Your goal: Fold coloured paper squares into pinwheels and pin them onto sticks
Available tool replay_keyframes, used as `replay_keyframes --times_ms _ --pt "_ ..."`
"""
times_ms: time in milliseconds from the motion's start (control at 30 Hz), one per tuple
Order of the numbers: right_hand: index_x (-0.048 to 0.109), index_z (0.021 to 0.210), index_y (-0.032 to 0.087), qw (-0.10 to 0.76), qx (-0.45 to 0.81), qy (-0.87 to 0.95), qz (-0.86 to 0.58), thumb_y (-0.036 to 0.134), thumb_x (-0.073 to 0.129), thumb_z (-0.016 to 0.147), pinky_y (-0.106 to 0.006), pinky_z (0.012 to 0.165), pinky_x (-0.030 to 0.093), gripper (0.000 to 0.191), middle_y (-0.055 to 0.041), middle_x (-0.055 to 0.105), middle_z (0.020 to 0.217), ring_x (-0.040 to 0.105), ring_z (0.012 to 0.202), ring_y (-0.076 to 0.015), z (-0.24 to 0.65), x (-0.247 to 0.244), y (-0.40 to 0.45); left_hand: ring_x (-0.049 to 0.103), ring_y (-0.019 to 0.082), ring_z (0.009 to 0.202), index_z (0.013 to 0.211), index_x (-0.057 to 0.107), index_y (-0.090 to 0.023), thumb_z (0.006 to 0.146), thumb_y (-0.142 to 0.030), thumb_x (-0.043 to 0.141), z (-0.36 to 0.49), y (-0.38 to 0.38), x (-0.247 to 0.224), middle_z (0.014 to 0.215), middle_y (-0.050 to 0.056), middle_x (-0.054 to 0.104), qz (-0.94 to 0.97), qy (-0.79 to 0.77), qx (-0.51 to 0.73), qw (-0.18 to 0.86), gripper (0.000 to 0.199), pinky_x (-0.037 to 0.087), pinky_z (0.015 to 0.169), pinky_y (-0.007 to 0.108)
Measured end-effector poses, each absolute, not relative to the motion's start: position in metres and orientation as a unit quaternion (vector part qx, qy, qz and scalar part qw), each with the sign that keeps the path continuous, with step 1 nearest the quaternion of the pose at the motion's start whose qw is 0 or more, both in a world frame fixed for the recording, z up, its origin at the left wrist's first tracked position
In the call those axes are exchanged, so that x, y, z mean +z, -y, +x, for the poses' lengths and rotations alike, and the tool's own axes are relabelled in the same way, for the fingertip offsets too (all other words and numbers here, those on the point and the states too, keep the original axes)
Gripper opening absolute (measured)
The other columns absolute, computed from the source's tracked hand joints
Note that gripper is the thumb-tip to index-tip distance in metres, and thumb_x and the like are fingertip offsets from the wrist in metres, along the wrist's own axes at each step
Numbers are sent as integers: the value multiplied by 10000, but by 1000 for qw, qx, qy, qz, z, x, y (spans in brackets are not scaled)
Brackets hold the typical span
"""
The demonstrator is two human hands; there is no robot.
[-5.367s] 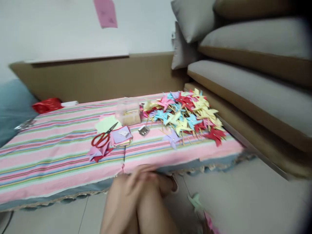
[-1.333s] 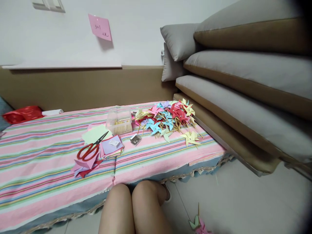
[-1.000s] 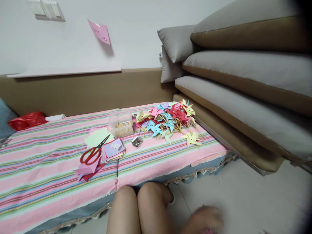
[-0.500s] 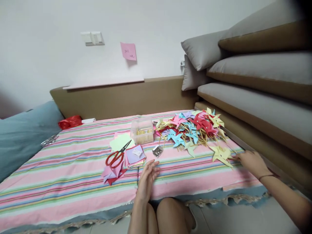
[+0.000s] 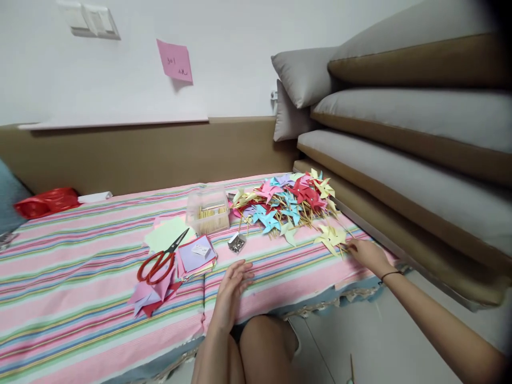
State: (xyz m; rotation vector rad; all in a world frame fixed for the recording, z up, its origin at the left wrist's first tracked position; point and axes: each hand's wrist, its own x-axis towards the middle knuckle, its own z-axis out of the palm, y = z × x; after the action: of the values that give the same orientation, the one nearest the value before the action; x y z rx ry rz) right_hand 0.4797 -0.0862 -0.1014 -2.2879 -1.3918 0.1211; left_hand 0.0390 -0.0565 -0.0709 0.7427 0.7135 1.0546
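Note:
My right hand (image 5: pixel 370 256) is at the right side of the striped cloth, its fingers pinched at the stick of a pale yellow paper pinwheel (image 5: pixel 331 238). That pinwheel lies flat at the near right edge of a heap of pinwheels (image 5: pixel 294 200) in pink, red, blue, purple and yellow. My left hand (image 5: pixel 233 285) rests at the front of the cloth with loosely bent fingers apart, holding nothing. Just beyond it sits a small open box of metal pins (image 5: pixel 237 243). Left of that is a stack of coloured paper squares (image 5: pixel 197 256) with a small white piece on top.
Red-handled scissors (image 5: pixel 162 264) lie across pale green sheets and folded purple and red paper (image 5: pixel 154 293). A clear plastic box (image 5: pixel 208 210) holds short sticks. Stacked cushions (image 5: pixel 400 117) rise at the right. A red plastic bag (image 5: pixel 48 202) lies far left; a thin stick (image 5: pixel 352 368) is on the floor.
The view has turned to the right, so things appear farther left. My right hand stays at the yellow pinwheel's stick, and my left hand has hardly moved. A stick on the floor has come into view.

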Motion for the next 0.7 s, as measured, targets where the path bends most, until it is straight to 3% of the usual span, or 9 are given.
replay_keyframes --times_ms 167,333,500,700 --pt "634 597 195 141 83 518 -840 436 593 769 -251 572 363 299 -62 685 638 633 648 -206 463 -107 88 627 186 889 1072 604 -184 778 -302 667 40 54 -71 1114 86 652 336 -318 486 741 323 469 816 325" --pt "665 609 178 85 73 498 -860 265 562 761 -254 573 352 203 -107 716 721 661 744 -230 444 -111 79 627 189 903 1086 594 -182 789 -296 655 41 53 -75 1133 91 644 333 -314 484 746 324 470 823 329" --pt "674 614 163 42 57 487 -871 218 585 662 -263 538 313 115 -138 697 708 659 725 -246 436 -95 84 625 188 915 1101 585 -185 790 -294 656 38 53 -77 1155 91 635 335 -315 482 746 337 469 828 331" --pt "572 467 214 50 59 491 -868 311 575 646 -289 476 279 204 -67 618 521 616 552 -211 439 -84 170 627 191 913 1085 592 -189 769 -296 677 34 54 -76 1139 86 643 329 -310 493 743 344 470 826 333"
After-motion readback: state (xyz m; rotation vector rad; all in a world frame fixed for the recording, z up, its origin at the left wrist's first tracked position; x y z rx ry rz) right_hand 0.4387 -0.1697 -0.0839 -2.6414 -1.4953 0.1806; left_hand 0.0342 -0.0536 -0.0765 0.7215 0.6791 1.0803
